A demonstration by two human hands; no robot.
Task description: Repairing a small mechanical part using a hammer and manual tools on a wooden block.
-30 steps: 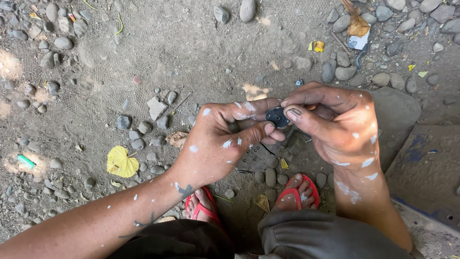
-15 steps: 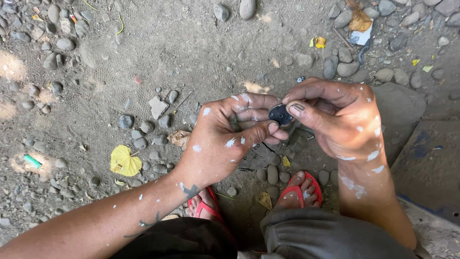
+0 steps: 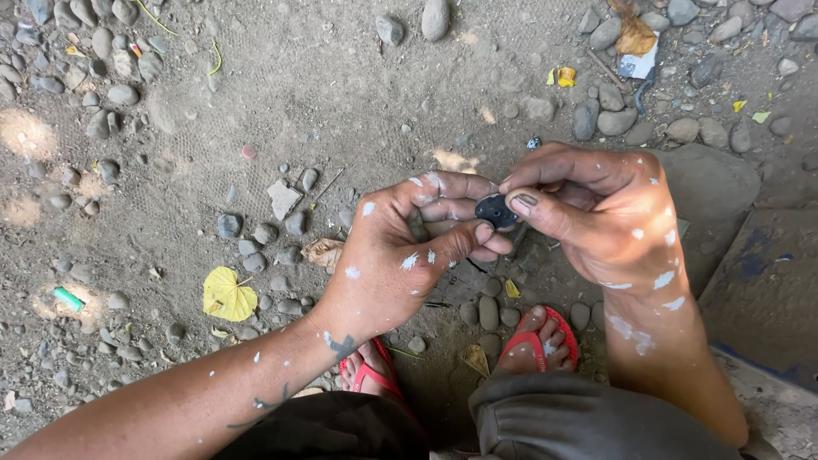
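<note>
A small dark, rounded piece (image 3: pixel 495 209); flat, dull black; held above the gravel ground.

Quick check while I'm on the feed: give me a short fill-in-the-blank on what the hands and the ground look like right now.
1. Both the left hand and the right hand pinch one small dark ____ piece between them.
2. The sandals on the feet are ____ in colour.
3. The yellow leaf lies on the dirt on the ____ hand's side.
4. Both hands are flecked with spots of ____ paint.

Missing words: round; red; left; white
</note>
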